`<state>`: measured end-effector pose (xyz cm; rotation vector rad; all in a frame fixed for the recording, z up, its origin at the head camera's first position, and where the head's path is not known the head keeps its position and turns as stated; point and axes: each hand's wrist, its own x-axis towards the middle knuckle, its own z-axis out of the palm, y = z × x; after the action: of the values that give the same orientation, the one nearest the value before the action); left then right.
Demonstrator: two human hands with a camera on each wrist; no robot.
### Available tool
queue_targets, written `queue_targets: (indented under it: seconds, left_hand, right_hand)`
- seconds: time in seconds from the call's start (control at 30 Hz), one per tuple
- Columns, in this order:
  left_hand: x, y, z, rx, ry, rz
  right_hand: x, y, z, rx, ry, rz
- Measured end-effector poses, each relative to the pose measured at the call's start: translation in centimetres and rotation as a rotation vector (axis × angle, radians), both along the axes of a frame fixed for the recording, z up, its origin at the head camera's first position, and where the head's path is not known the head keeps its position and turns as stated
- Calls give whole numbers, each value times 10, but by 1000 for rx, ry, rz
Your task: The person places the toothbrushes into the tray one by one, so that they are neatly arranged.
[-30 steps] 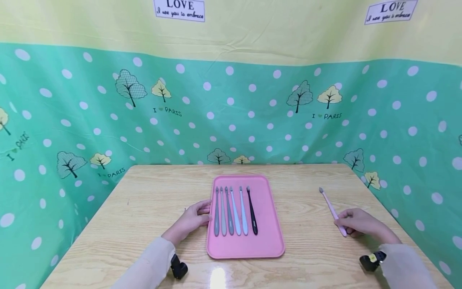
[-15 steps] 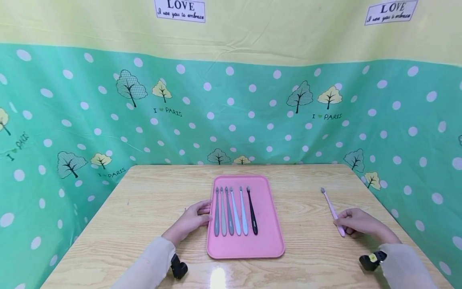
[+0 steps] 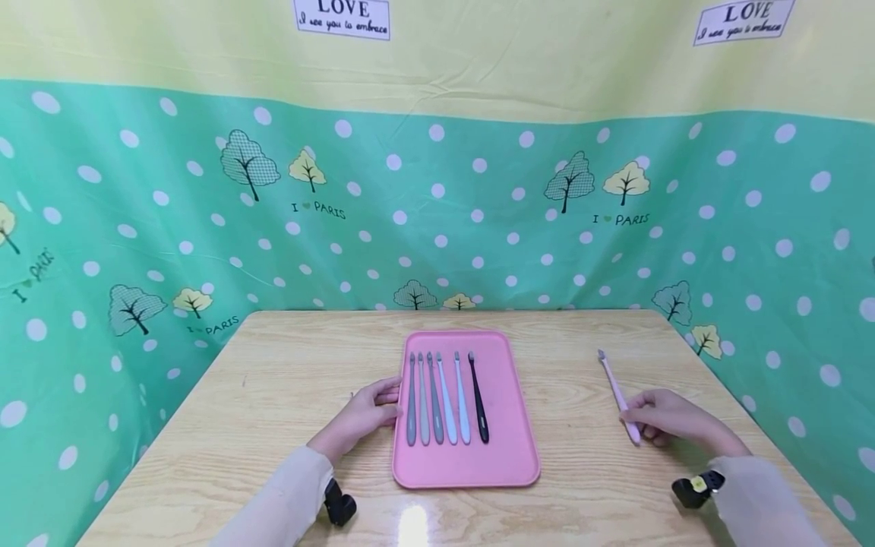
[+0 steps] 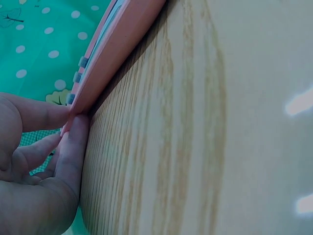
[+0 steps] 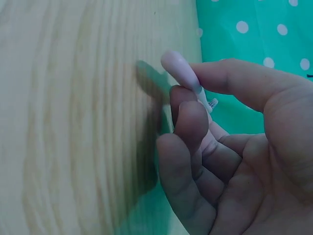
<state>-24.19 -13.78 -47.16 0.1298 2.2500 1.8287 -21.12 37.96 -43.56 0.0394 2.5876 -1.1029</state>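
A pink tray point(image 3: 472, 465) lies on the table, and my left hand point(image 3: 366, 414) holds its left rim between thumb and fingertips. Several toothbrushes lie side by side in the tray, heads away from me. Grey ones, including a dark grey toothbrush point(image 3: 411, 410), are at the left, then light blue ones such as this light blue toothbrush point(image 3: 462, 406), with a black toothbrush point(image 3: 480, 406) at the right end. Off to the right, my right hand point(image 3: 666, 416) pinches a pink toothbrush point(image 3: 614, 385) near its handle end. The right wrist view shows the rounded handle end point(image 5: 178, 67) standing out past thumb and fingers.
The wooden table point(image 3: 294, 353) extends on both sides of the tray. A green dotted curtain point(image 3: 437, 213) hangs behind it and along the sides. Each wrist carries a small black camera, the right camera point(image 3: 696, 490) being close above the tabletop.
My right hand has shifted slightly to the left, carrying the pink toothbrush with it. The left hand and tray stay in place.
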Motion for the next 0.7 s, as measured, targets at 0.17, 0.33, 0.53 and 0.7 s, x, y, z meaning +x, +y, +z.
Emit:
queue_targets:
  seconds: [0.17, 0.33, 0.53, 0.7]
  left_hand:
    - [1, 0, 1, -7, 0, 0]
    - [1, 1, 2, -11, 4, 1]
    - [1, 1, 2, -3, -2, 4]
    - [1, 1, 2, -13, -4, -1]
  right_hand:
    - [-3, -8, 2, -5, 6, 21]
    - [-5, -16, 1, -35, 10, 49]
    - [-7, -27, 0, -85, 11, 86]
    - [-9, -39, -2, -121, 3, 111]
